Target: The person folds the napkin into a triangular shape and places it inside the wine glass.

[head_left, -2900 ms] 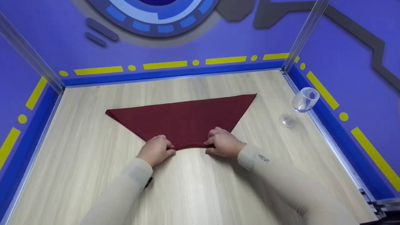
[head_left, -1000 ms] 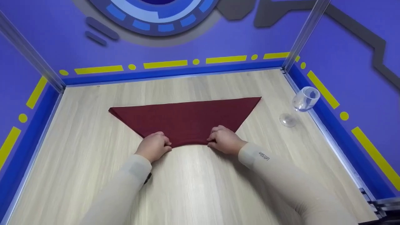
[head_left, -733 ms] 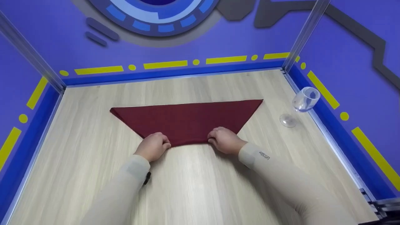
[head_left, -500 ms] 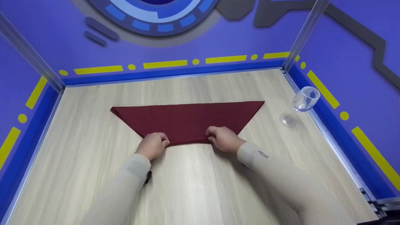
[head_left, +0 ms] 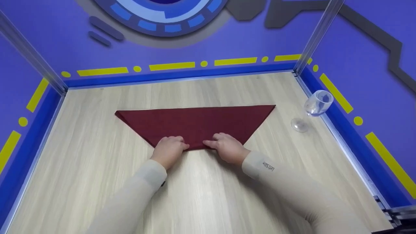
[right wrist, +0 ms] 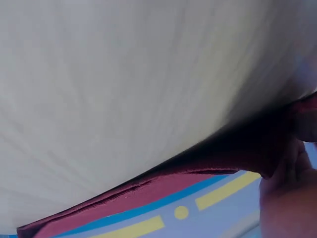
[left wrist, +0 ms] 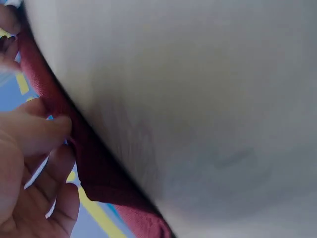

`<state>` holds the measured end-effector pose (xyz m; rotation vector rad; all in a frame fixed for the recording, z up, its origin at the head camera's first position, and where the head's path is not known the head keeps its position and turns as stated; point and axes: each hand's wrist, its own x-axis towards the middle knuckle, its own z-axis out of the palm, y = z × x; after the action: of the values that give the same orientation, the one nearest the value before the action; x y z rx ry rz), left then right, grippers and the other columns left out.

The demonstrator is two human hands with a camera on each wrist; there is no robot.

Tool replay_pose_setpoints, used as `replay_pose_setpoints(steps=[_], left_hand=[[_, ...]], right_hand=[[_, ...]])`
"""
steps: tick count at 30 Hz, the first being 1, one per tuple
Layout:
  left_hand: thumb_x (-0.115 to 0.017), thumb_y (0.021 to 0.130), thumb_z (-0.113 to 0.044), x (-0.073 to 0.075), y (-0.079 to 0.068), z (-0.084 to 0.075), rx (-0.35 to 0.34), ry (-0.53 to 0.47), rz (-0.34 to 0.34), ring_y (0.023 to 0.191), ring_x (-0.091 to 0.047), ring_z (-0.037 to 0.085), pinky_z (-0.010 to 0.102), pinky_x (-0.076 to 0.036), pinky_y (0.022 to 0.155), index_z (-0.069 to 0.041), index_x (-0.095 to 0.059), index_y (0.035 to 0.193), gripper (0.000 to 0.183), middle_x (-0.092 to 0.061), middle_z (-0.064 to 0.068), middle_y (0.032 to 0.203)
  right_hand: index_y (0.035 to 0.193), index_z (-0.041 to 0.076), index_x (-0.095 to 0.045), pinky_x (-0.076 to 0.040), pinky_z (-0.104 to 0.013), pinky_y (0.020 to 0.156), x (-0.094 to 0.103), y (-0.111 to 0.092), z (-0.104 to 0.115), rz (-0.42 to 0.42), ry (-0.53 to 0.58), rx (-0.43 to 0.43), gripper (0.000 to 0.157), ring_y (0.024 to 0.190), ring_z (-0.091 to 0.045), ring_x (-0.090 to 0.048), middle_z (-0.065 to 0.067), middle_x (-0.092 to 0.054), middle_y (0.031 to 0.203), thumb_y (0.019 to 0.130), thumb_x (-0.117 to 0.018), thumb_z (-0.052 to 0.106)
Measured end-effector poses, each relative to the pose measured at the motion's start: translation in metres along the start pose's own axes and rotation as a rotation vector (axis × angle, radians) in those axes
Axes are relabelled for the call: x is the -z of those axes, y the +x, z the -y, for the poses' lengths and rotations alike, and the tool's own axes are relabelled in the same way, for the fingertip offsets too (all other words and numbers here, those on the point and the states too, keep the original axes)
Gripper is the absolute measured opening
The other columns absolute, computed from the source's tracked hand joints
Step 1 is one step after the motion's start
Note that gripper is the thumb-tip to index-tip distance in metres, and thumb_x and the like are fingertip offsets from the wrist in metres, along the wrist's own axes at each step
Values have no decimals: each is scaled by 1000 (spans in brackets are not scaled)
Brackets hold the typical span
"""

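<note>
Pale tabletop [head_left: 201, 195], maroon cloth [head_left: 195, 123], partly hidden

Passable across surface [head_left: 74, 156] between red cloth [head_left: 195, 125] and back wall [head_left: 195, 48], and left of the cloth; tight between left hand [head_left: 169, 151] and right hand [head_left: 229, 148]; blocked at right by stemmed glass [head_left: 318, 104] and side wall [head_left: 360, 65].

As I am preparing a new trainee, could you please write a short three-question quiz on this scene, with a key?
1. Where do the left hand and right hand touch the dark red cloth?
a) its far edge
b) its near edge
c) its two far corners
2. True or false: in the head view, the cloth's far edge is shorter than its near edge.
3. On which side of the cloth, as the person sees it, does the stemmed glass stand?

Key: 1 b; 2 false, the far edge is longer; 3 right.
</note>
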<state>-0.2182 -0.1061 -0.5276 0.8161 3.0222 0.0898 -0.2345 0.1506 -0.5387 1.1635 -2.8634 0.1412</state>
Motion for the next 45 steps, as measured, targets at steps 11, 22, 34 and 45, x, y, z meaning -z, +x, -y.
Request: replay_pose_setpoints(steps=[11, 22, 34, 45], left_hand=[[-67, 80, -46, -4, 10, -3, 17, 25, 12, 83, -59, 20, 39, -45, 73, -30, -73, 103, 29, -59, -6, 88], [-70, 81, -32, -2, 26, -8, 60, -49, 17, 83, -61, 20, 40, -49, 77, -22, -72, 84, 10, -58, -5, 81], [-61, 89, -29, -1, 25, -4, 306, -400, 135, 101, -61, 16, 36, -47, 89, -24, -71, 90, 11, -67, -10, 94], [-65, 85, -18, -1, 32, -11, 266, -245, 4, 81, -57, 16, 38, -46, 76, -23, -71, 84, 8, -58, -7, 79]], right_hand=[[125, 20, -59, -45, -28, 78, -1, 7, -4, 78, 160, -23, 42, 87, -14, -52, 1, -56, 97, 86, -65, 34], [110, 20, -70, -42, -27, 74, -5, 15, -5, 3, 206, -64, 30, 82, -14, -51, 3, -56, 89, 81, -72, 28], [101, 19, -69, -47, -31, 89, -1, 20, -6, 36, 241, -156, 15, 94, -10, -63, 7, -69, 96, 89, -61, 15], [117, 29, -66, -46, -26, 68, -4, 17, -8, -5, 47, -75, 32, 78, -14, -52, 2, -55, 89, 91, -55, 13]])
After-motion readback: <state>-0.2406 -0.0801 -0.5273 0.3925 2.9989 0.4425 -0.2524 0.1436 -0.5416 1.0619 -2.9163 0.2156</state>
